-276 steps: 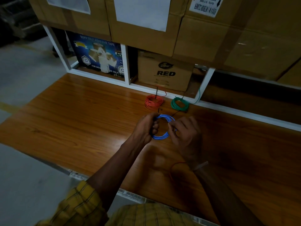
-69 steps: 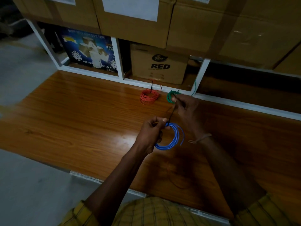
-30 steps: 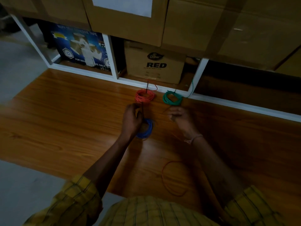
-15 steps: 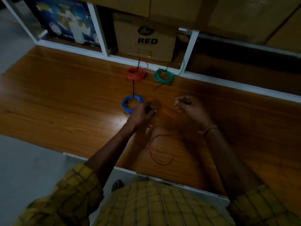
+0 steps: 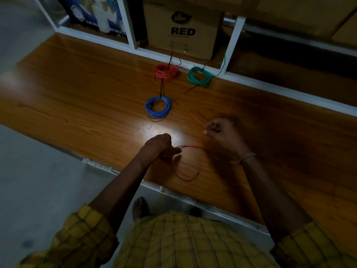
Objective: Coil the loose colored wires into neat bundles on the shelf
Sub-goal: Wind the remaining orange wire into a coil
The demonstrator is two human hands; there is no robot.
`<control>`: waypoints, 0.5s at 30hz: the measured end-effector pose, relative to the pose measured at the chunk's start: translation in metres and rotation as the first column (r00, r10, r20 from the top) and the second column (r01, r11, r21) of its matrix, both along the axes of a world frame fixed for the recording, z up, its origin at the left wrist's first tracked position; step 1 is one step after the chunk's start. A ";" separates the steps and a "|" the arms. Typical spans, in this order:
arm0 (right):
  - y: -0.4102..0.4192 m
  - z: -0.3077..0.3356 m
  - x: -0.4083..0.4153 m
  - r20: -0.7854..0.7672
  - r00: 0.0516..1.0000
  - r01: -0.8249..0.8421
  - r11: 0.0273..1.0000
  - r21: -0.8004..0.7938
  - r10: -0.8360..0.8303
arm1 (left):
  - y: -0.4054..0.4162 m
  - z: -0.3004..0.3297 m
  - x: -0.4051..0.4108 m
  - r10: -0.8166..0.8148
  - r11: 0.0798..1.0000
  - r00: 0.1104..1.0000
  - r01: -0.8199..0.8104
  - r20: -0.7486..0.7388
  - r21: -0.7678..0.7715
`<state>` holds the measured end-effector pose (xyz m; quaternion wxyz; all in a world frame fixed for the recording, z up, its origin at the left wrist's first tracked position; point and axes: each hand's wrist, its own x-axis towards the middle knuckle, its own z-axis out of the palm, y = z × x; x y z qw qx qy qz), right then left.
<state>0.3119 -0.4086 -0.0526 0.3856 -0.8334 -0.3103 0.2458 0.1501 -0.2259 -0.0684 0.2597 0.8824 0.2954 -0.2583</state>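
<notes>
Wood-grain shelf board [image 5: 77, 97] fills most of the view, long axis running left-near to right-far, white frame [image 5: 234, 41] along its back edge. Behind the frame: brown carton [image 5: 182, 26] printed "RED", blue printed box [image 5: 96, 14] to its left.

Three finished coils lie flat on the board. Red coil [image 5: 165, 72] and green coil [image 5: 199, 77] sit side by side near the back edge, apart from each other; green has a tail running up the frame post. Blue coil [image 5: 158, 107] is just in front of the red one, a dark tie running between them.

Loose red wire [image 5: 190, 172] is on the near-centre of the board, uncoiled. It runs roughly left-right between the hands, then sags into an open loop toward the near edge. A second end runs from the right hand toward the back, thin and blurred.

Left hand [image 5: 159, 147]: knuckles up, fingers curled, pinching the wire at its right side. Forearm comes in from bottom left, yellow checked sleeve [image 5: 83, 235].

Right hand [image 5: 222, 132]: further back and right, fingers curled, fingertips [image 5: 206, 131] pinching the wire's other stretch. Band [image 5: 244, 158] on the wrist.
</notes>
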 end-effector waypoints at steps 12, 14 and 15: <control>-0.014 0.002 -0.008 0.307 0.952 -0.034 0.999 0.025 0.024 | -0.008 0.040 -0.008 0.836 -0.006 0.546 0.089 0.044 -0.996; -0.014 0.002 -0.011 0.393 0.918 -0.049 0.999 -0.019 0.052 | -0.008 0.044 -0.001 0.855 -0.113 0.519 0.185 -0.001 -0.976; -0.014 0.005 -0.013 0.426 0.902 -0.053 0.998 -0.031 0.061 | -0.007 0.046 0.002 0.860 -0.129 0.511 0.220 0.002 -0.967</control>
